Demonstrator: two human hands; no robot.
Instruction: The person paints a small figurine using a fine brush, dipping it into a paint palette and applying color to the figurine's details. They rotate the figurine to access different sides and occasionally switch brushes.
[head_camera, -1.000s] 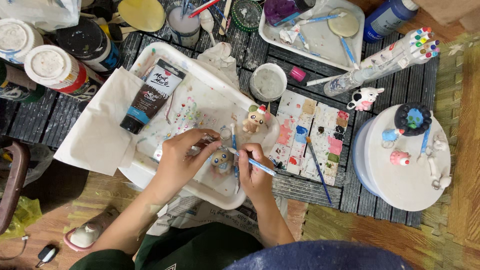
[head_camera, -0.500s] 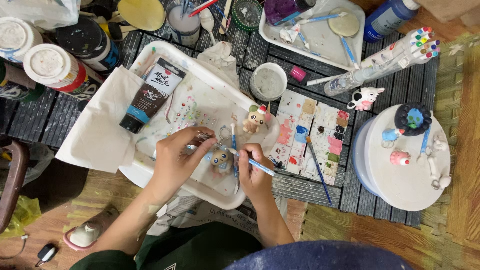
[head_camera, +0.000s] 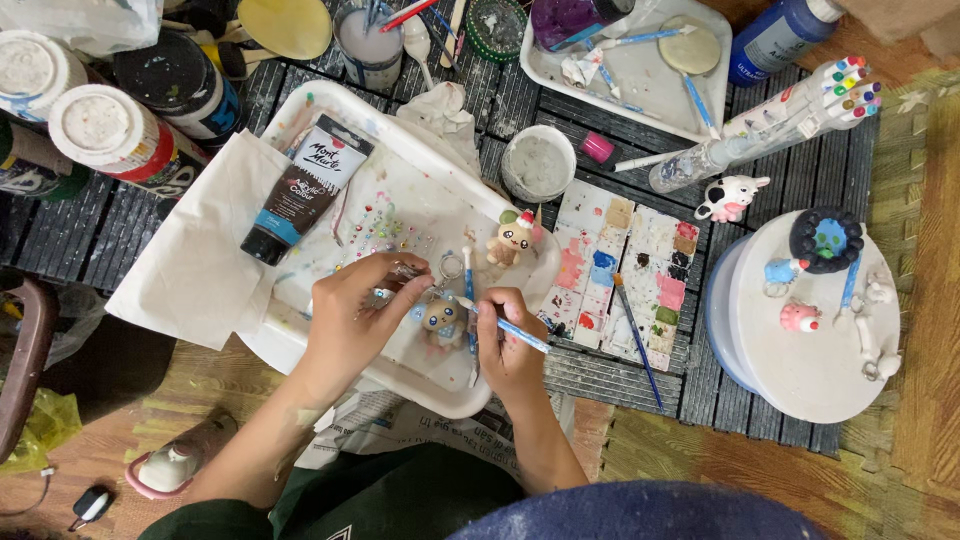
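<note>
Over the white plastic tray (head_camera: 300, 110), the left hand (head_camera: 352, 318) pinches a small pale blue-and-tan clay figurine (head_camera: 441, 318) by its metal ring end, fingers closed on it. The right hand (head_camera: 508, 345) is clamped on a thin blue-handled paintbrush (head_camera: 505, 325), its long axis running lower right to upper left, tip toward the figurine. A black paint tube (head_camera: 305, 188) with a blue band lies slanted on the tray's left part. Right of the tray's edge sits a stained white palette (head_camera: 625, 270), just beside.

Black paint tube (head_camera: 305, 188) on white tray (head_camera: 300, 105), red-labelled paint bottles (head_camera: 125, 140) left
</note>
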